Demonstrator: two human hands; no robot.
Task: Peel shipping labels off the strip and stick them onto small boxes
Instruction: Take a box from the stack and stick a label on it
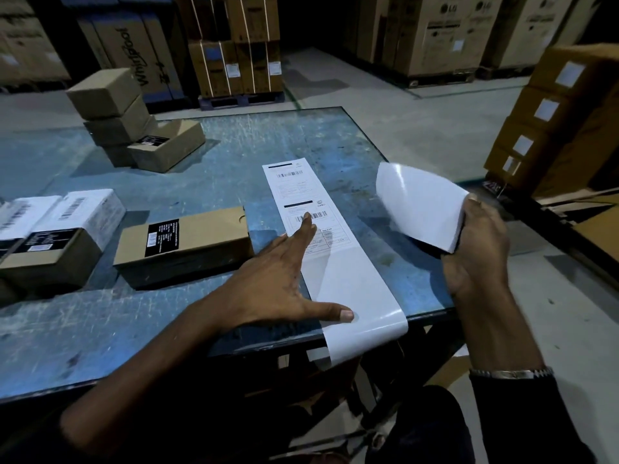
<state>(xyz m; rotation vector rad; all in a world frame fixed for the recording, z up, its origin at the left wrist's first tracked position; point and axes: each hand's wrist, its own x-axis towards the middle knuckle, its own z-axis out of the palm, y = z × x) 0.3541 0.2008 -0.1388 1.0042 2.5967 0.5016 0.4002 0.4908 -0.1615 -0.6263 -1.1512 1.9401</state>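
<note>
Label strip (338, 262): laid flat on the worktop (207, 169).
Left hand (278, 279): spread wide, pressed on the strip.
Right hand (482, 242): beside the strip, peeled label (418, 202) pinched.

On the tall brown cardboard carton (134, 55) standing on the floor at the far left, the brand "Whirlpool" runs sideways in dark script. At the far right, the large brown cardboard cartons (445, 31) carry the "LG" logo near their tops; the smaller print beneath it is too blurred to read. The long white paper label strip (321, 236) lying on the worn blue table (217, 169) bears barcodes and black header bars, but its fine print cannot be made out. Black stickers on the small brown cardboard boxes (182, 244) at the left likewise hold only illegible white text and a barcode.
</note>
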